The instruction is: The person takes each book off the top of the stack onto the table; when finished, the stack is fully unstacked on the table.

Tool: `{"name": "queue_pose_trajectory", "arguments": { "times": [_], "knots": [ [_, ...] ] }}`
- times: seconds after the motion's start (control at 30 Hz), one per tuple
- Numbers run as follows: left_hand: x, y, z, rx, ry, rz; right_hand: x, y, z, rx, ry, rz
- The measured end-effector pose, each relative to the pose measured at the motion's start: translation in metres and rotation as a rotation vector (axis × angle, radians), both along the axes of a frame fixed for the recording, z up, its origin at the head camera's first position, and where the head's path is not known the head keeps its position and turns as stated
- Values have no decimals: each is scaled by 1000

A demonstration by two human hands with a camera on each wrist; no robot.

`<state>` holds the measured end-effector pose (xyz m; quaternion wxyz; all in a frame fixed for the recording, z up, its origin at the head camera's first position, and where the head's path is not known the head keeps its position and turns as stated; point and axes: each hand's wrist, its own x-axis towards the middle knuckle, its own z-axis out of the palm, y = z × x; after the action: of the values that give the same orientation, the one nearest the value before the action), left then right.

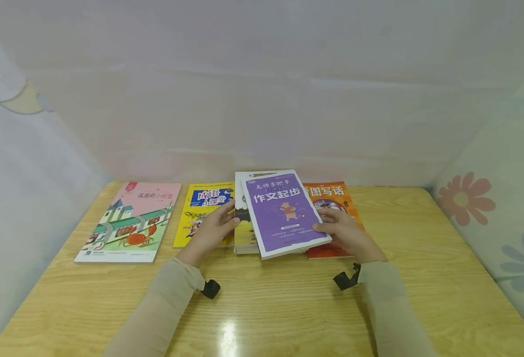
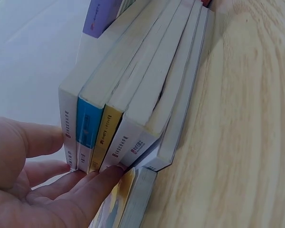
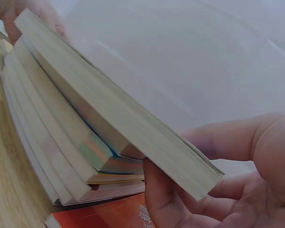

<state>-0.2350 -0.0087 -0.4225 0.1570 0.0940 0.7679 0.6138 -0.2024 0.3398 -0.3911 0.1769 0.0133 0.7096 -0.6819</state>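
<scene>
A purple book (image 1: 284, 213) with a white border lies tilted over a stack of books (image 1: 245, 244) at the middle of the table. My right hand (image 1: 349, 233) pinches its right edge, thumb on top and fingers underneath. In the right wrist view that edge of the purple book (image 3: 114, 109) is lifted off the stack. My left hand (image 1: 213, 230) rests against the stack's left side. The left wrist view shows its fingers extended along the spines (image 2: 90, 126), white, blue and yellow among them. A yellow book (image 1: 206, 210) lies partly beneath this hand.
An orange-red book (image 1: 329, 192) lies right of the stack, partly covered by the right hand. Apart at the far left is a pink book with a crab (image 1: 130, 223). The wooden table (image 1: 280, 307) ends at a pale hanging cloth (image 1: 262, 109) behind.
</scene>
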Motion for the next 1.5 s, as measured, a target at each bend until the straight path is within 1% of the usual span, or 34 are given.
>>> {"name": "queue_pose_trajectory", "arguments": {
  "times": [0.13, 0.33, 0.5, 0.73, 0.83, 0.93, 1.07, 1.2, 1.37, 1.43, 1.5],
  "knots": [
    [1, -1, 1, -5, 9, -3, 0, 4, 2, -32, -16, 47],
    [3, -4, 1, -1, -9, 6, 0, 10, 4, -70, -5, 133],
    [5, -7, 1, -2, -26, 22, 1, 13, 10, -67, -7, 142],
    [5, -7, 2, -11, -11, 35, 3, 26, 18, -78, -6, 108],
    [5, -6, 1, -4, -5, 32, 7, 35, 22, -80, 5, 91],
    [5, -6, -1, 4, -14, 39, 9, 41, 26, -84, 15, 66],
    [6, -8, -3, 18, -39, 68, 12, 48, 32, -87, 61, 68],
    [6, -8, -5, 16, -37, 70, 20, 60, 35, -125, 104, 60],
    [3, -2, -8, 6, -24, 56, 36, 82, 32, -203, 122, -37],
    [3, 0, -9, 5, -18, 49, 40, 92, 27, -236, 152, -61],
    [3, 1, -9, 7, -21, 51, 43, 102, 19, -251, 199, -66]
  ]
}}
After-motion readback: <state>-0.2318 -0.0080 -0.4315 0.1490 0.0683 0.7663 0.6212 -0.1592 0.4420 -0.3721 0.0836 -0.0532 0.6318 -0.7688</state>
